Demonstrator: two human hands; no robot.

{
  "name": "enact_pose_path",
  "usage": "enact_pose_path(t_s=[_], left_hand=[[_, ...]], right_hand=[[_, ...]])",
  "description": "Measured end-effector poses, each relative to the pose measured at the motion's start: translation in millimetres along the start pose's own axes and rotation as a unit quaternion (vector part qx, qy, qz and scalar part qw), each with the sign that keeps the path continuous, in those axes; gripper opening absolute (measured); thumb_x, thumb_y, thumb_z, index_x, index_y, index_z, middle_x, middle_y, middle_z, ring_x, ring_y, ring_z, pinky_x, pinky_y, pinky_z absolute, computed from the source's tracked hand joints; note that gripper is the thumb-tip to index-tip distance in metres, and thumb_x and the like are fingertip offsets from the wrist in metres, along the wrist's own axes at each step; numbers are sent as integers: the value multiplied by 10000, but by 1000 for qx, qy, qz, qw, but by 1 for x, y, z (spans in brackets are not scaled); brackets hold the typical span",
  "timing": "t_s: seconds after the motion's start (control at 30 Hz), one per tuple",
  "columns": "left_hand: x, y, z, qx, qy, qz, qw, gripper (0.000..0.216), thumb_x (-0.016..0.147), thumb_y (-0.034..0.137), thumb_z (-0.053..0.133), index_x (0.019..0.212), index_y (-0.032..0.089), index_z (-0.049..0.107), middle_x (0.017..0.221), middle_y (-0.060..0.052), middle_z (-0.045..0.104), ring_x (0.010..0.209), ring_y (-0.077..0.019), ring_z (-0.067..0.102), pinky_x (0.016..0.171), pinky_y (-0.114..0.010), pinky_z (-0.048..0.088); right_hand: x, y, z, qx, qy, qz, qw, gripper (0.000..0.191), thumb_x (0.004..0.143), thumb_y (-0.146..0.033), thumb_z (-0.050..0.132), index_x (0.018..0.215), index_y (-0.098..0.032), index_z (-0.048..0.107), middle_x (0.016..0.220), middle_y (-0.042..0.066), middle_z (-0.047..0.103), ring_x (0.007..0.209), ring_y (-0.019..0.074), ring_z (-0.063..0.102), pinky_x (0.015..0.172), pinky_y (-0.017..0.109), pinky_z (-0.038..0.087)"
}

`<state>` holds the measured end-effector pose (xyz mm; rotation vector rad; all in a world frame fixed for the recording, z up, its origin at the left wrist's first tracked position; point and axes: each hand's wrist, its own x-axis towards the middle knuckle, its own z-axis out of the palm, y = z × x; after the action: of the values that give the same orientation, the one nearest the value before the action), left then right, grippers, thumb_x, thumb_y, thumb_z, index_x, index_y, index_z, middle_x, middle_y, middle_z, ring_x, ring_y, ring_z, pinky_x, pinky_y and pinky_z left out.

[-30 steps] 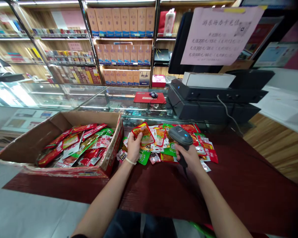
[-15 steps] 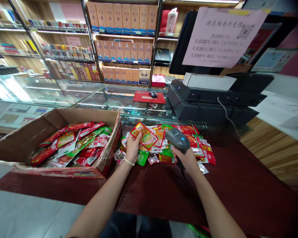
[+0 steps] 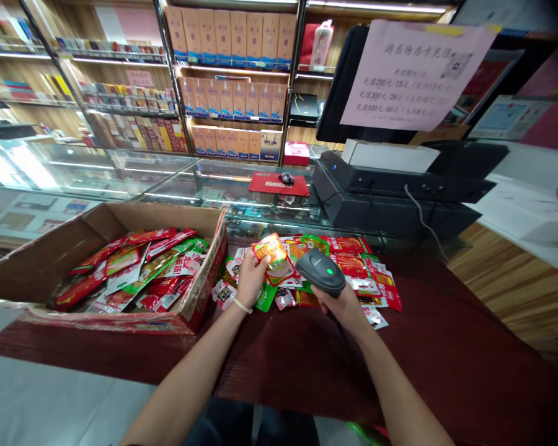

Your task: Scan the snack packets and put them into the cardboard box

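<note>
My left hand (image 3: 251, 277) grips a small snack packet (image 3: 270, 249) with a red edge, lifted above a pile of snack packets (image 3: 353, 266) on the dark red tabletop (image 3: 307, 359). The packet glows bright under light from the scanner. My right hand (image 3: 340, 303) is wrapped round the handle of a dark grey barcode scanner (image 3: 320, 272), whose head shows a green light and points at the held packet. An open cardboard box (image 3: 46, 260) full of similar red and green packets stands to the left of my left hand.
Behind the pile runs a glass display counter (image 3: 186, 186) with a red mouse pad and mouse (image 3: 286, 178). A black cash register (image 3: 390, 198) with a screen and a pink paper notice (image 3: 413, 71) stands at the right. Shelves of boxed goods (image 3: 232, 80) fill the back wall.
My right hand has swung the scanner left toward the packet. The scanner's light has turned from blue to green. The held packet now shines bright under the scanner's beam.
</note>
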<state>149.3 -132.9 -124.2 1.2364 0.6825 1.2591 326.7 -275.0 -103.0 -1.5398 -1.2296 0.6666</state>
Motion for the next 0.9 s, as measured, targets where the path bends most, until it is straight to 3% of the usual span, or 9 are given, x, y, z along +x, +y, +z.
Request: enact_pose_path(t_s=[0.13,0.27,0.33,0.43,0.53,0.63,0.7,0.77,0.9], left_hand=[[-3,6,6,-27,-2,23,999,323,842,346,685,1105,189,581,1085,-82,721,966,-220,704,889,-363,554],[-17,39,9,86,38,118,989,249,904,357,624,1103,209,598,1028,-75,724,940,-212,707,839,-329,569],[-29,70,4,193,33,212,957,238,930,315,596,1150,229,622,1075,-75,727,973,-211,706,866,-327,568],[-41,122,-18,347,-47,346,871,300,941,217,559,1224,277,641,1196,-51,719,1074,-208,694,949,-335,552],[-39,162,-58,439,30,389,809,334,960,188,495,1246,271,646,1231,-48,710,1107,-200,683,982,-342,540],[-22,176,-108,519,104,362,767,417,963,153,413,1314,255,614,1300,-60,673,1226,-211,616,1078,-399,477],[-12,172,-137,595,85,306,738,438,929,151,444,1316,254,623,1394,-75,610,1355,-275,507,1147,-506,388],[-5,162,-157,644,46,227,729,428,905,179,491,1305,232,632,1374,-101,623,1349,-321,509,1131,-554,385],[-6,150,-165,648,-34,154,745,423,944,267,482,1349,215,594,1305,-103,670,1197,-274,635,1048,-431,489]], right_hand=[[1,-8,-2,15,16,11,1000,372,827,-484,692,602,-228,543,427,-24,517,401,133,467,458,267,402],[3,-7,-2,52,12,1,999,440,811,-535,706,553,-223,531,408,-16,505,395,136,469,449,269,397],[5,-4,-1,67,23,3,998,466,820,-552,696,542,-221,525,414,-15,502,388,133,468,437,267,385],[6,1,0,64,19,0,998,483,838,-552,685,527,-218,528,408,-9,501,389,130,467,440,266,384],[6,4,1,65,24,-2,998,484,827,-563,693,531,-216,532,404,-7,509,384,126,464,434,263,376],[8,9,1,63,22,1,998,478,819,-570,697,543,-214,538,401,-8,514,375,125,465,428,263,374],[8,12,1,56,16,-4,998,469,837,-560,684,552,-216,541,402,-9,518,382,129,474,441,268,390],[9,13,2,54,5,-11,998,458,855,-545,672,563,-216,545,415,-9,532,396,133,490,461,271,412],[8,8,2,55,11,-9,998,470,846,-555,679,557,-212,539,413,-12,523,390,124,487,452,258,408]])
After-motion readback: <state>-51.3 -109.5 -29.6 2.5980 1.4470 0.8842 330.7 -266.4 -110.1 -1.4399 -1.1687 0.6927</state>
